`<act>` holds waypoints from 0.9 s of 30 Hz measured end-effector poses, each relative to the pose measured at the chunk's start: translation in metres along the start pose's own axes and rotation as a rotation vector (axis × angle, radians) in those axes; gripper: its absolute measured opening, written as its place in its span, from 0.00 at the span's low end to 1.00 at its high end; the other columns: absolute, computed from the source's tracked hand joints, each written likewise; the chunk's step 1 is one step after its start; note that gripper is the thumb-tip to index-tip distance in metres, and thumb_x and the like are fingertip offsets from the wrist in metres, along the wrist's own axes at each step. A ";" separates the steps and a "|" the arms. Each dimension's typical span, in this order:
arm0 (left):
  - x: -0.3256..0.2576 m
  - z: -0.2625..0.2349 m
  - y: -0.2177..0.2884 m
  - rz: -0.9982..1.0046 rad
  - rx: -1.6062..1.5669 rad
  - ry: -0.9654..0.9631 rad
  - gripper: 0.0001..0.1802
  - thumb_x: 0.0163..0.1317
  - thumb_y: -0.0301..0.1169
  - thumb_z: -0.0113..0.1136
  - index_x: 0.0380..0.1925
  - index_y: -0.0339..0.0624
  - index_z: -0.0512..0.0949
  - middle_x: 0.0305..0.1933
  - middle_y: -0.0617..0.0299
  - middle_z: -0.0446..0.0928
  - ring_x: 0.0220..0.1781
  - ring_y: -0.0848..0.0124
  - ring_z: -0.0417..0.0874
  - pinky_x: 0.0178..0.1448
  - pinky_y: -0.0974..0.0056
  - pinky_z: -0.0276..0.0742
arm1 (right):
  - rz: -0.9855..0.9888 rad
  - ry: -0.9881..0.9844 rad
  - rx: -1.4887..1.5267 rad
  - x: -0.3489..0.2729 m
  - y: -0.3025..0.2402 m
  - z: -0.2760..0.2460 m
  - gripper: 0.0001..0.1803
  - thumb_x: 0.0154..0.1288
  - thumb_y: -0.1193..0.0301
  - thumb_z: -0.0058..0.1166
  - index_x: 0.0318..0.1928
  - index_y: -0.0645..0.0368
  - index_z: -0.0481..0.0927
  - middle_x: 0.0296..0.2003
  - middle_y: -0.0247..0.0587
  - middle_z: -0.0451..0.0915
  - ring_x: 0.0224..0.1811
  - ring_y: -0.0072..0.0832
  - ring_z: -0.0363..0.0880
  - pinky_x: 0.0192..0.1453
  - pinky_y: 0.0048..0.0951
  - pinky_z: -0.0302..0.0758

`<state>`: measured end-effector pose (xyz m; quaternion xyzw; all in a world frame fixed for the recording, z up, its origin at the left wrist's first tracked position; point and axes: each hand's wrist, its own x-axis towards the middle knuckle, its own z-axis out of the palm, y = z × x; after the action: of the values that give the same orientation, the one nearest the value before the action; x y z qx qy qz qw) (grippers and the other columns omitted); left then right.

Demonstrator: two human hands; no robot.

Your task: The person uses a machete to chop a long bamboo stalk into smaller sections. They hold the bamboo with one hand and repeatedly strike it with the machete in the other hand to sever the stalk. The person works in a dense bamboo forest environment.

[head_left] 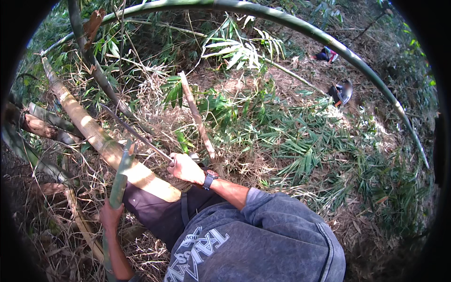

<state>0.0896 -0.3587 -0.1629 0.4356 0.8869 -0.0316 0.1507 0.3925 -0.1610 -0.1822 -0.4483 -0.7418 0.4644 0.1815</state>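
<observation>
My right hand (187,169) is closed around the handle of a machete (136,134). Its long dark blade points up and left, across the view of a thick yellowish bamboo trunk (89,124). I cannot tell whether blade and trunk touch. With my left hand (111,215) I grip a thinner green bamboo pole (120,183), whose cut upper end shows a pale patch. The pole stands nearly upright, passing in front of the thick trunk. The trunk's near end lies by my dark trousers (152,211). A dark watch (211,178) is on my right wrist.
A long green bamboo stem (300,23) arches overhead to the right. Another stem (96,70) leans at upper left, and a broken stick (196,115) stands ahead. Cut bamboo (47,120) lies at left. Leafy branches (305,155) cover the slope, where two people (342,93) appear far off.
</observation>
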 end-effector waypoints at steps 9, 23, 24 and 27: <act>0.002 -0.010 0.014 -0.037 0.017 -0.010 0.30 0.46 0.51 0.68 0.41 0.42 0.74 0.37 0.48 0.82 0.39 0.50 0.83 0.43 0.49 0.77 | -0.170 0.161 0.050 0.017 0.000 0.038 0.08 0.58 0.72 0.57 0.35 0.63 0.75 0.20 0.43 0.75 0.21 0.27 0.74 0.29 0.30 0.72; 0.005 -0.012 0.003 -0.041 -0.105 -0.096 0.32 0.44 0.51 0.68 0.48 0.46 0.75 0.36 0.46 0.82 0.41 0.49 0.83 0.45 0.49 0.77 | -0.172 0.199 0.400 0.080 -0.105 0.004 0.08 0.58 0.71 0.54 0.33 0.64 0.74 0.18 0.46 0.74 0.19 0.31 0.74 0.25 0.32 0.69; 0.006 -0.014 0.005 -0.034 -0.096 -0.083 0.32 0.44 0.51 0.68 0.47 0.46 0.75 0.36 0.46 0.82 0.41 0.49 0.83 0.45 0.49 0.77 | -0.083 0.139 0.284 0.077 -0.076 0.011 0.08 0.57 0.72 0.53 0.35 0.64 0.75 0.20 0.48 0.75 0.20 0.34 0.76 0.27 0.33 0.71; 0.013 -0.020 0.014 -0.008 -0.083 -0.098 0.33 0.44 0.51 0.68 0.47 0.44 0.74 0.36 0.46 0.82 0.40 0.49 0.83 0.45 0.49 0.77 | 0.199 -0.311 -0.156 0.076 0.036 0.033 0.17 0.51 0.72 0.49 0.43 0.63 0.77 0.27 0.58 0.80 0.30 0.50 0.82 0.36 0.43 0.77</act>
<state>0.0883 -0.3361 -0.1468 0.4235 0.8806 -0.0168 0.2119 0.3472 -0.1092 -0.2409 -0.4551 -0.7467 0.4848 -0.0174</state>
